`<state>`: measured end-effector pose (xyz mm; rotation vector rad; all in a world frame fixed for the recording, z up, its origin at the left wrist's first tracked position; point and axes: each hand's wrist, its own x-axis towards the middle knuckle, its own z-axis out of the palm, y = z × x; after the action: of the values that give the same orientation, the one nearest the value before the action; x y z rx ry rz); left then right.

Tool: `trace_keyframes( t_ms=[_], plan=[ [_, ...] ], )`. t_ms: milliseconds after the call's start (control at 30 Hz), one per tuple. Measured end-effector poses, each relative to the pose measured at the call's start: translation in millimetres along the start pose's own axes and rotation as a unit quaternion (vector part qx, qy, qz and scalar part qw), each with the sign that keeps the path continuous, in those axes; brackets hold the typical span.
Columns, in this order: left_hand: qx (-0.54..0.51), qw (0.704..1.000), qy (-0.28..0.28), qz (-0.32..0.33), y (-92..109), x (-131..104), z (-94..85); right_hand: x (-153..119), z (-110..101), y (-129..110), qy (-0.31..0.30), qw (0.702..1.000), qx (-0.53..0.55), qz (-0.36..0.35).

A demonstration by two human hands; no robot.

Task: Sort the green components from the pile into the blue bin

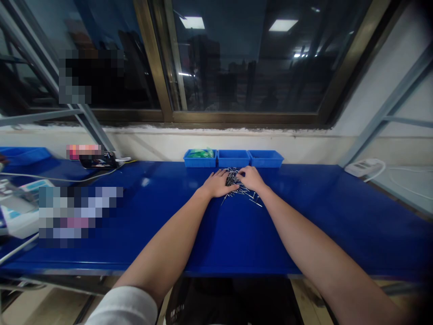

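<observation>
A loose pile of thin, silver, nail-like pins (232, 177) lies on the blue tabletop (237, 234), with a few strays toward its near right side. My left hand (217, 184) rests at the pile's left edge, fingers stretched out and thumb along the near side. On the right, my right hand (251, 178) is closed, its curled fingertips touching the pins. Whether a pin is pinched between them is too small to make out.
Behind the pile, a blue bin with green packets (200, 154) stands beside a middle blue bin (233, 158) and a right blue bin (266, 158). A power strip (363, 167) lies at right. A white device (25, 221) and a dark box (98, 160) are at left.
</observation>
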<state>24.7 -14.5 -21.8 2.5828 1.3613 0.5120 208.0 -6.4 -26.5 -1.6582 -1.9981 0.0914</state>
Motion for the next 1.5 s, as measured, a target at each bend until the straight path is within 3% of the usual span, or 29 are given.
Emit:
trace_keyframes(
  t_ms=[200,433,533,633,733,833,967,1133,1300,1500],
  plan=[
    [0.008,1.0,0.002,0.006,1,0,-1.9,3,0,8,0.01,0.999,0.049,-0.016],
    [0.008,0.987,0.137,0.087,9,2,-13.6,-5,-14,-6,0.06,0.995,0.05,-0.055],
    [-0.047,0.979,0.173,0.099,14,3,-15.0,-8,-18,-15,0.046,0.993,0.078,-0.078],
    [-0.163,0.965,0.184,0.089,15,4,-11.8,-9,-19,-19,0.039,0.986,0.144,-0.075],
    [-0.271,0.948,0.15,0.074,13,6,-6.9,-8,-19,-21,0.006,0.967,0.246,-0.062],
    [-0.307,0.939,0.132,0.083,12,8,-4.6,-8,-20,-25,-0.013,0.947,0.318,-0.046],
    [-0.33,0.925,0.173,0.073,18,8,-7.8,-8,-20,-31,0.009,0.929,0.37,-0.014],
    [-0.384,0.898,0.214,0.015,21,9,-12.1,-6,-19,-34,0.065,0.898,0.434,0.019],
    [-0.449,0.858,0.246,-0.038,18,12,-10.2,-10,-24,-35,0.002,0.862,0.507,0.011],
    [-0.442,0.863,0.244,-0.028,18,11,-11.1,-11,-24,-33,-0.001,0.815,0.58,0.001]
  ],
)
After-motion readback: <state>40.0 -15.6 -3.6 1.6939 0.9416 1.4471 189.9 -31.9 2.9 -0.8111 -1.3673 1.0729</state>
